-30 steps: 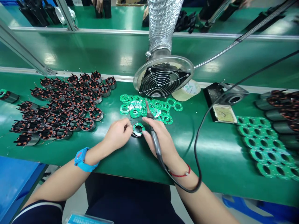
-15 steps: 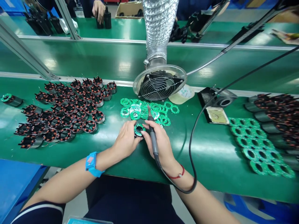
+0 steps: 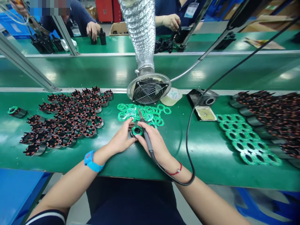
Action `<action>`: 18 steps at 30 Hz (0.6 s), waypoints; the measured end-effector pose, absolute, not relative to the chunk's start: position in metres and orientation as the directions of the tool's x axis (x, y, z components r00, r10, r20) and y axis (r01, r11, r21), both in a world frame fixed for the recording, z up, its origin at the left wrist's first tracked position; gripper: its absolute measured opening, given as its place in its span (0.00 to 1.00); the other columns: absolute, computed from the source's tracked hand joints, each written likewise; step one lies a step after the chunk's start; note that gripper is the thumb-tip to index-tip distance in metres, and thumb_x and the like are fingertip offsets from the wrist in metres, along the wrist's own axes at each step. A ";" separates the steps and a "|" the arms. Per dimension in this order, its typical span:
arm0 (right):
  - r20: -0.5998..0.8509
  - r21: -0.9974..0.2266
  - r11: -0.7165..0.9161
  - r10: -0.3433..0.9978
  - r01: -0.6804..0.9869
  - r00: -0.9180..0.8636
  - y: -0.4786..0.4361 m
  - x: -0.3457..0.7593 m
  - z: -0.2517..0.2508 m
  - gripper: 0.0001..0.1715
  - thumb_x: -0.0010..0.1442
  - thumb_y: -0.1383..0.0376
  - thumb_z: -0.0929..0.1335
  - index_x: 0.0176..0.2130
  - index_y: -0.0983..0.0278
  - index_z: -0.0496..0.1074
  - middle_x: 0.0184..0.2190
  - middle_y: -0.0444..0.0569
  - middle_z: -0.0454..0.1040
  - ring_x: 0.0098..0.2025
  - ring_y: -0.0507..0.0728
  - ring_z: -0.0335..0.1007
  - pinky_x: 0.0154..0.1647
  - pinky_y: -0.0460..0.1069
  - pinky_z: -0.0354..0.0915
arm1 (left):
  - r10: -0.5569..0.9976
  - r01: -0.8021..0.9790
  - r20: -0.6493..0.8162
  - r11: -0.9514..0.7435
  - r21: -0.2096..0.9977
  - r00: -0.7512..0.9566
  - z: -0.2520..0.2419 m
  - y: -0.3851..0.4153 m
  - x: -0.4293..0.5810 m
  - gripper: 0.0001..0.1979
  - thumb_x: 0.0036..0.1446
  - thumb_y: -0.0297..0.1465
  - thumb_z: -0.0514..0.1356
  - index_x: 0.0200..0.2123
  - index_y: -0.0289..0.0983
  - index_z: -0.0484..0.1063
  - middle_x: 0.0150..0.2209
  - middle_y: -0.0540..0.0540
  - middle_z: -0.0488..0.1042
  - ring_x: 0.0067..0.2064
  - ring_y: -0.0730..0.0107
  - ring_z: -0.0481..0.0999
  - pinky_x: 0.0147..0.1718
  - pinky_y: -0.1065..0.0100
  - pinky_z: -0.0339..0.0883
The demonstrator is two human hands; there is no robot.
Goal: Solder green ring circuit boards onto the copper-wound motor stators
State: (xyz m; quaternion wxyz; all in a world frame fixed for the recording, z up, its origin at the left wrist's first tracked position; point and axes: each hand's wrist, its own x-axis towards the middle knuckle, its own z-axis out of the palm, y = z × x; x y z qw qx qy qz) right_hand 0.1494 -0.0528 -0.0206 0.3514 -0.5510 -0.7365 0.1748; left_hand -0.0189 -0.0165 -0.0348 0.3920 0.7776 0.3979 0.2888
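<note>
My left hand (image 3: 122,136) curls around the left side of a motor stator (image 3: 133,135), its thumb low at the near side and its fingers behind. A green ring-shaped circuit board (image 3: 136,131) lies on top of the stator. In my right hand (image 3: 157,144) is a soldering iron (image 3: 147,137), its tip pointing up and away over the loose boards. The right thumb and forefinger are close around the ring board; their exact contact is hard to make out. Just beyond my hands lies a pile of loose green ring boards (image 3: 150,113).
Wound stators (image 3: 77,117) crowd the left; more stators (image 3: 264,120) stand right, beside joined board panels (image 3: 243,139). A fume extractor (image 3: 148,90) hangs ahead. A soldering stand (image 3: 206,101) and tape roll (image 3: 172,96) are behind. The iron's cable (image 3: 187,137) loops right. Co-workers' hands (image 3: 172,22) work across.
The camera view has tilted up and shifted right, showing more of the far bench. My left fingers have loosened slightly around the stator. The soldering iron stays in my right hand.
</note>
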 end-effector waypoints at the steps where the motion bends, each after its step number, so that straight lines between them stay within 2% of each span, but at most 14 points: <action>1: 0.317 -0.661 0.319 0.939 0.679 -0.132 -0.052 0.150 -0.021 0.23 0.61 0.63 0.66 0.56 0.61 0.62 0.49 0.52 0.74 0.49 0.61 0.70 0.50 0.58 0.65 | 0.866 0.417 0.124 -0.354 0.837 0.484 -0.035 -0.019 -0.019 0.33 0.53 0.27 0.61 0.59 0.36 0.49 0.54 0.36 0.63 0.55 0.57 0.67 0.54 0.52 0.64; 4: 0.314 -0.707 0.276 0.948 0.651 -0.061 -0.051 0.149 -0.024 0.23 0.61 0.64 0.66 0.55 0.60 0.62 0.48 0.51 0.74 0.48 0.61 0.71 0.50 0.57 0.66 | 0.895 0.513 0.138 -0.363 0.778 0.424 -0.031 -0.027 -0.016 0.21 0.55 0.28 0.61 0.51 0.34 0.59 0.49 0.38 0.67 0.52 0.57 0.68 0.52 0.52 0.65; 6: 0.325 -0.719 0.269 0.945 0.641 -0.032 -0.051 0.148 -0.027 0.22 0.61 0.64 0.66 0.55 0.61 0.62 0.48 0.51 0.74 0.49 0.61 0.71 0.50 0.57 0.66 | 0.893 0.544 0.165 -0.393 0.741 0.419 -0.028 -0.031 -0.015 0.19 0.55 0.27 0.59 0.50 0.35 0.62 0.50 0.38 0.67 0.54 0.57 0.67 0.54 0.51 0.63; 10: 0.359 -0.722 0.284 0.933 0.631 -0.010 -0.052 0.145 -0.034 0.21 0.62 0.64 0.65 0.55 0.60 0.63 0.48 0.51 0.74 0.49 0.61 0.71 0.51 0.57 0.66 | 0.882 0.558 0.165 -0.413 0.720 0.440 -0.026 -0.029 -0.016 0.20 0.56 0.25 0.58 0.53 0.35 0.63 0.55 0.38 0.67 0.57 0.56 0.65 0.58 0.51 0.60; 14: 0.348 -0.737 0.289 0.937 0.611 -0.024 -0.048 0.145 -0.033 0.20 0.62 0.64 0.65 0.54 0.59 0.64 0.49 0.51 0.74 0.49 0.61 0.71 0.51 0.57 0.66 | 0.853 0.535 0.160 -0.446 0.717 0.497 -0.026 -0.020 -0.020 0.20 0.55 0.26 0.60 0.52 0.36 0.64 0.54 0.38 0.69 0.56 0.56 0.67 0.57 0.51 0.60; 18: 0.333 -0.755 0.285 0.943 0.590 -0.031 -0.045 0.153 -0.022 0.20 0.61 0.65 0.64 0.54 0.59 0.63 0.49 0.51 0.74 0.50 0.61 0.71 0.52 0.58 0.65 | 0.841 0.553 0.194 -0.487 0.675 0.505 -0.028 -0.019 -0.020 0.27 0.52 0.30 0.63 0.54 0.36 0.59 0.55 0.36 0.65 0.57 0.53 0.64 0.56 0.49 0.60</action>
